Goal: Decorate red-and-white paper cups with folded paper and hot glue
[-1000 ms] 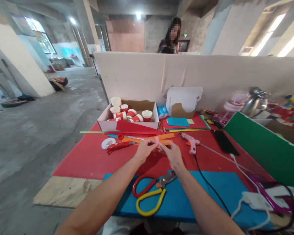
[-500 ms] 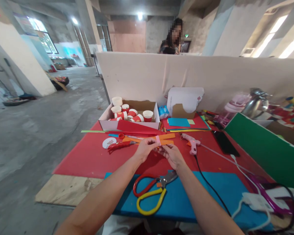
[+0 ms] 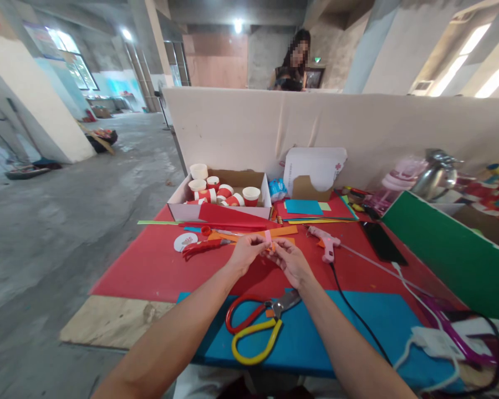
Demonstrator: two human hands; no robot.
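In the head view, take your joined fingertips as the middle of the clock, twelve straight ahead: the red table cover [image 3: 137,266] ends in a slanting edge at nine o'clock, with a wooden board [image 3: 120,321] sticking out at eight, and the blue sheet [image 3: 357,316] runs along your near edge at six. A stretch of red lies between your left forearm and that slanting edge, while at twelve a white partition [image 3: 233,119] bounds the far side. At eleven, one low white box [image 3: 218,212] holds at least seven paper cups [image 3: 251,195], some upright, others on their sides; overlap hides the exact count. At three, past one pink glue gun [image 3: 327,244] and one dark phone [image 3: 382,243], a green panel [image 3: 444,249] stands slanted. One pair of scissors [image 3: 260,321], with one red and one yellow handle, lies at six on the blue; one white disc [image 3: 186,242] lies at nine. The single pink strip [image 3: 268,236] is at the very centre, above the table: your left hand [image 3: 248,254] has thumb and finger clamped on it. Your right hand [image 3: 291,261] brings its fingertips together on a small orange piece [image 3: 273,247], right beside the left ones.
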